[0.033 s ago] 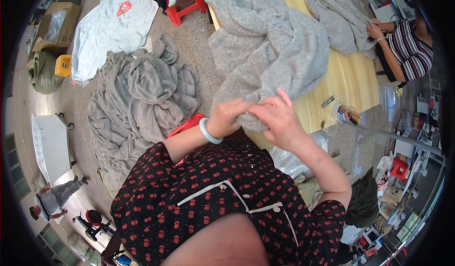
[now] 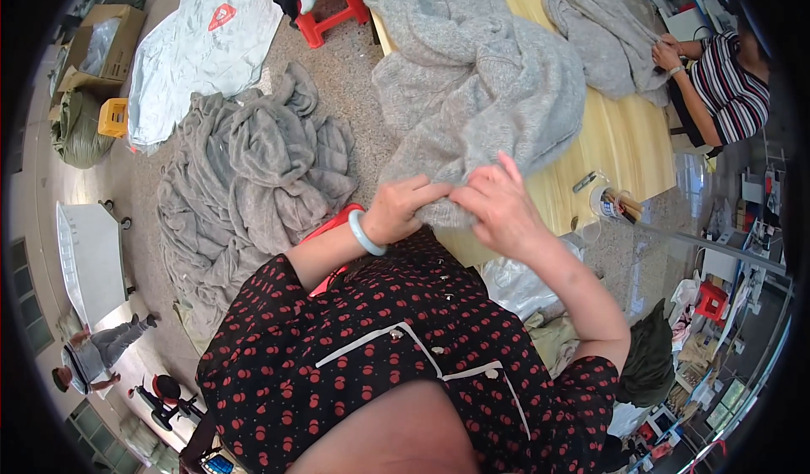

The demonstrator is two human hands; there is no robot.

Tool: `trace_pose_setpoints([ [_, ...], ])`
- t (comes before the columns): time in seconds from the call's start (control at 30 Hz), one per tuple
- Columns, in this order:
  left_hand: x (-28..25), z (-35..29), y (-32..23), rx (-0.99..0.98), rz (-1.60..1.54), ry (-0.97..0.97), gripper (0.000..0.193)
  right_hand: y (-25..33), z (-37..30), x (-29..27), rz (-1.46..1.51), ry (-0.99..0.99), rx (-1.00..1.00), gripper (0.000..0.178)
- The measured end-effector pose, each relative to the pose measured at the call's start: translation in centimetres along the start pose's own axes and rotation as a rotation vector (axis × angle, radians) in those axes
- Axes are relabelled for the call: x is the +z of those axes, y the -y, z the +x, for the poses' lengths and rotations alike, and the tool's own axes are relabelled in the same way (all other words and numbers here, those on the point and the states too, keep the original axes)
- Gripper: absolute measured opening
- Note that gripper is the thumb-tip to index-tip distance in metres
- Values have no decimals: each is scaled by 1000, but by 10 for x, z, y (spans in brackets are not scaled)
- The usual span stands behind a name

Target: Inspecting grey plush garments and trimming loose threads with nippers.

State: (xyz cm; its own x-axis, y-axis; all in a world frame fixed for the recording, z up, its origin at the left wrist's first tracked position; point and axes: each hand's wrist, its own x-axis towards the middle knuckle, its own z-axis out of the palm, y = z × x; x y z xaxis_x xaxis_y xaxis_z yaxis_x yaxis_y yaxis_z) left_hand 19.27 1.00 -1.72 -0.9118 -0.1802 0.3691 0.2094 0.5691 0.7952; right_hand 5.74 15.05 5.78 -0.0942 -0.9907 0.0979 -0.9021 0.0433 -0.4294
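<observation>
A bulky grey knitted garment [image 2: 506, 86] lies bunched over the near-left part of the wooden table, its lower edge hanging toward my lap. My left hand [image 2: 403, 209], with a pale bangle at the wrist, pinches that lower edge between closed fingers. Close on its right, my right hand [image 2: 499, 208] grips the same edge, thumb and index finger together and the little finger raised. The fingertips of both hands nearly meet on the fabric. Whether anything small is held in the fingers cannot be made out.
A heap of grey knitwear [image 2: 253, 170] lies on the floor at left, near a red stool [image 2: 331, 5]. On the table [image 2: 624, 128] stand a tub of tools [image 2: 609, 204] and a small cutter-like tool [image 2: 584, 182]. A co-worker [image 2: 730, 86] handles another grey garment [image 2: 603, 39] across the table.
My right hand has shifted slightly right and its fingers have drawn in a little. My left hand has moved only slightly, still on the garment's edge.
</observation>
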Motion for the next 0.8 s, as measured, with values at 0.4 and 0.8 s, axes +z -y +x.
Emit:
trace_pose_setpoints([
  [0.4,-8,-40,27,-5,211,-6,40,-117,18,0,-430,371,102,14],
  [0.8,45,3,77,-359,-10,-236,18,3,12,-185,481,-838,346,20],
])
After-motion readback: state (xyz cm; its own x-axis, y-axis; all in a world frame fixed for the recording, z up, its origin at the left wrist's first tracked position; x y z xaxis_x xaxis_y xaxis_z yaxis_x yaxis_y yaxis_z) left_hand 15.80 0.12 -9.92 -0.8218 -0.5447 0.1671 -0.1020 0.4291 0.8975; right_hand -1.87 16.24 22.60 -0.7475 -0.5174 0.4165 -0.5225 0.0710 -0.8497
